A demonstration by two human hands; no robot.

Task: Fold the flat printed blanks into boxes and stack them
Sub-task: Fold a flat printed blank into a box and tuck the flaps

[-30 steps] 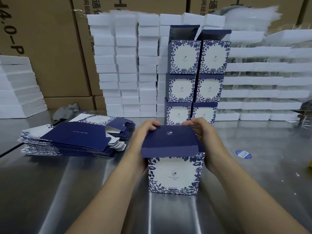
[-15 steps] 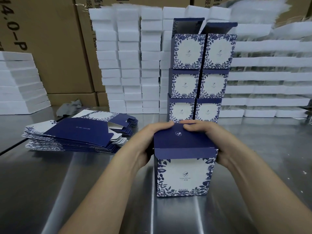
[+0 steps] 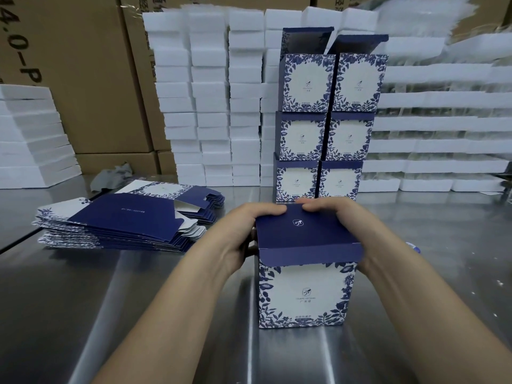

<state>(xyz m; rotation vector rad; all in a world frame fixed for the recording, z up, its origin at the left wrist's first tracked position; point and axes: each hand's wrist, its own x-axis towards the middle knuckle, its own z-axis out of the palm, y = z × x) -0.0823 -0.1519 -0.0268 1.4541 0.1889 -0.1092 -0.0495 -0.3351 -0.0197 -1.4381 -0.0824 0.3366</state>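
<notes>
Left hand [image 3: 243,231], right hand [image 3: 353,225] grip box [image 3: 302,295], lid [image 3: 304,234] down.

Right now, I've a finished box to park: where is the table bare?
Bare steel table lies in front of the pile of flat blanks, left of the held box, and right of it up to the white trays. Crowded: the back middle, where the stacked boxes stand against foam blocks.

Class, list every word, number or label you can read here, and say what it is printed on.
"4.0-P": sideways on the brown carton at left, cut by the frame edge.
Characters on the top cartons: cut off, unreadable.
Print under the emblem on the box being held: too blurred.
Same print on the stacked boxes: too small.
White line on the top flat blank: too small.
</notes>
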